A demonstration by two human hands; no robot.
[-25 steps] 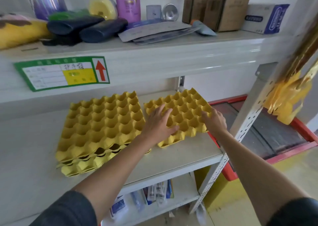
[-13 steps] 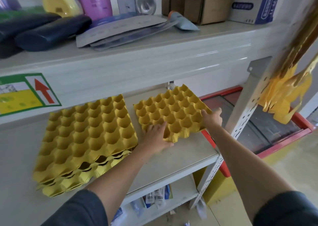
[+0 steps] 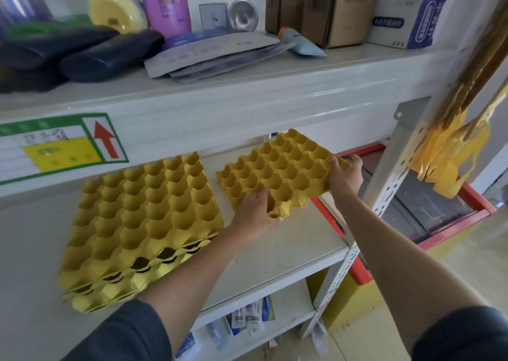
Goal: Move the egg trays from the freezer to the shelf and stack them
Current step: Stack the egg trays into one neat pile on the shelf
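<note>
Now two hands (image 3: 257, 209) (image 3: 347, 174), one tray (image 3: 277, 168)

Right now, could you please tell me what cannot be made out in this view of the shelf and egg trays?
Head view only:
- How many trays are in the stack: its lower layers overlap.
- The writing on the shelf label: blurred, cut off by the left edge.
- The freezer interior: glare on its lid, shelf post in front.
- The left hand fingertips: tucked under the held tray.

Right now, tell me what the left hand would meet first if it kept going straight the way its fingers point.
The left hand already grips the loose egg tray at its near edge. Pushing on, it would just drive that tray deeper onto the shelf; depth behind is unclear.
</note>
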